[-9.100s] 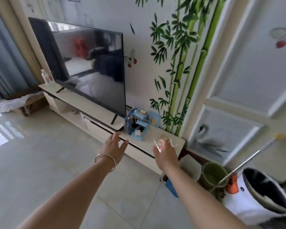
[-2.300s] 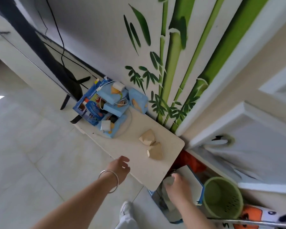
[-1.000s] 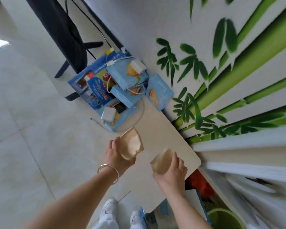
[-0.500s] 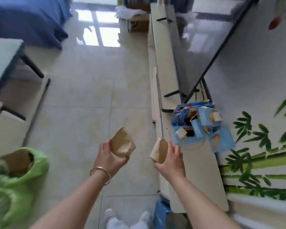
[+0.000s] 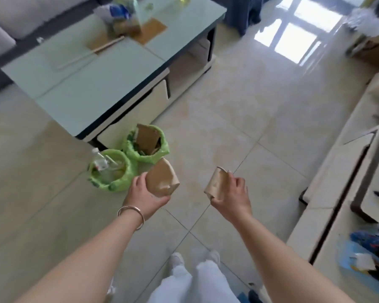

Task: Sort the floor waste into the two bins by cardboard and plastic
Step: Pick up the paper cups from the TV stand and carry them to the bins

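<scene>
My left hand (image 5: 145, 197) grips a brown cardboard piece (image 5: 162, 178) just right of the bins. My right hand (image 5: 232, 196) holds a second, smaller cardboard piece (image 5: 214, 182) out over the tiled floor. Two bins lined with green bags stand side by side on the floor by the coffee table. The far bin (image 5: 148, 145) has a cardboard sheet standing in it. The near bin (image 5: 111, 170) holds a clear plastic bottle (image 5: 100, 161).
A glass-topped coffee table (image 5: 92, 68) with clutter stands behind the bins, a grey sofa (image 5: 7, 22) beyond it. The TV stand (image 5: 337, 171) runs along the right, with blue packets (image 5: 368, 252) on it. My white-trousered legs (image 5: 190, 278) are below.
I have turned left, away from the TV stand, with a cardboard piece in each hand. The two green bins now sit just ahead of my left hand.
</scene>
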